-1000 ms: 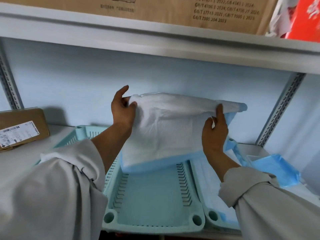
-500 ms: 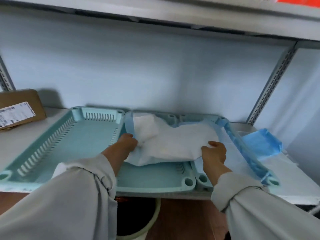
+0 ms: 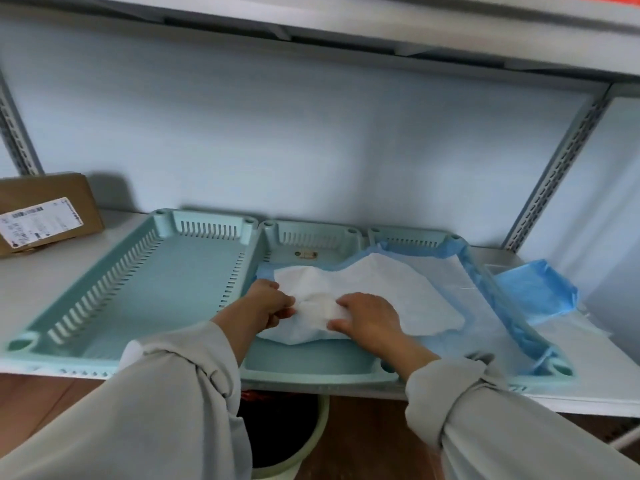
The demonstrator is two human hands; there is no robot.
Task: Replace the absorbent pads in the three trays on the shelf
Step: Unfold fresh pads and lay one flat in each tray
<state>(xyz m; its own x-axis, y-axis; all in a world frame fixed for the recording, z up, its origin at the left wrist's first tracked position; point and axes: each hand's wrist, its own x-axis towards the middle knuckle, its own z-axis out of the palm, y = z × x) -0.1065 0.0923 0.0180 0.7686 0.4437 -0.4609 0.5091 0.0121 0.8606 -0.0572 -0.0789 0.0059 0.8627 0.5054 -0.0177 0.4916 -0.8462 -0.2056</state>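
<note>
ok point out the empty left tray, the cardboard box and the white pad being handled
left tray [image 3: 166, 289], head view, bare floor
cardboard box [image 3: 41, 216], head view, its label
white pad [image 3: 391, 292], head view, crumpled middle

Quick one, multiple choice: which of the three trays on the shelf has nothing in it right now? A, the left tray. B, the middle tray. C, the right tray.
A: the left tray shows only bare floor, while both hands work a crumpled pad in the middle tray, and the right tray is lined with a flat pad.
</note>
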